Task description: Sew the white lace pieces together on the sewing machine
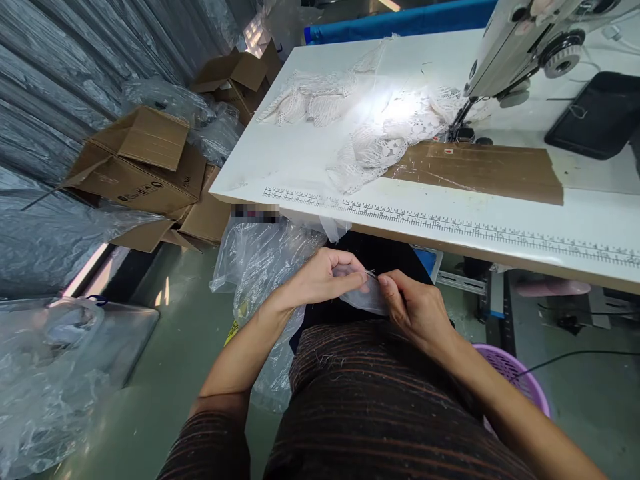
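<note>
Head view: my left hand [325, 279] and right hand [417, 312] meet over my lap, just below the near edge of the table [280, 160]. Both are closed in a narrow pinch on a small sheer piece [367, 300], thumb against fingertips. Lace [370, 143] lies mid-table, reaching the sewing machine [520, 40] at the far right corner.

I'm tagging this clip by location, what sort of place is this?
Probably a garment sewing workshop: a white industrial sewing machine stands on a white worktable, white lace fabric lies beside it, and open brown cardboard boxes sit on the floor. The left hand and right hand pinch a translucent scrap.
</note>
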Demonstrator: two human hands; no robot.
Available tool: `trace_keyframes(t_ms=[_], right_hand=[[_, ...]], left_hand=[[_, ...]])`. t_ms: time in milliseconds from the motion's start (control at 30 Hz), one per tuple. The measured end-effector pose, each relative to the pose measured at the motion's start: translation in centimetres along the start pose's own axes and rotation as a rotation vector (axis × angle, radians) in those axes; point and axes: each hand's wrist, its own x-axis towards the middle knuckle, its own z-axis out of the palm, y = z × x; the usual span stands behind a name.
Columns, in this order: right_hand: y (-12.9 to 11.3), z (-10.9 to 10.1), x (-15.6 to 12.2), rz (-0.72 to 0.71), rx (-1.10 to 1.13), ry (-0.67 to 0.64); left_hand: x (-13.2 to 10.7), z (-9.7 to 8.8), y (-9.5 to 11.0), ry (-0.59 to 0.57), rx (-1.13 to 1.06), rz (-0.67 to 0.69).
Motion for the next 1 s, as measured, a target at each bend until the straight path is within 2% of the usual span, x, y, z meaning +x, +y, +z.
trace_keyframes(t_ms=[233, 500, 700, 800, 933, 1000], right_hand=[[0.6, 0.3, 0.0, 0.082, 0.023, -0.003], [0.6, 0.2, 0.2, 0.047, 0.016, -0.059], [1.4, 1.3, 0.0, 0.116, -0.064, 0.024], [1.8, 1.1, 0.0, 0.165, 0.128, 0.028], [2.0, 1.4, 0.5, 0.263, 0.543, -0.077], [2.4, 2.0, 0.6, 0.349, 0.666, -0.038]], left_hand=[[0.5, 0.1, -0.3, -0.027, -0.048, 0.012], [1.0, 0.0, -1.0, -0.083, -0.061, -0.008], [1.4, 0.0, -1.8, -0.082, -0.027, -0.026], [1.7, 0.1, -2.0, -0.093, -0.075, -0.036], [2.5, 0.1, -2.8, -0.101, -0.199, -0.065], [2.8, 0.1, -3.9, -0.12, -0.288, -0.093]])
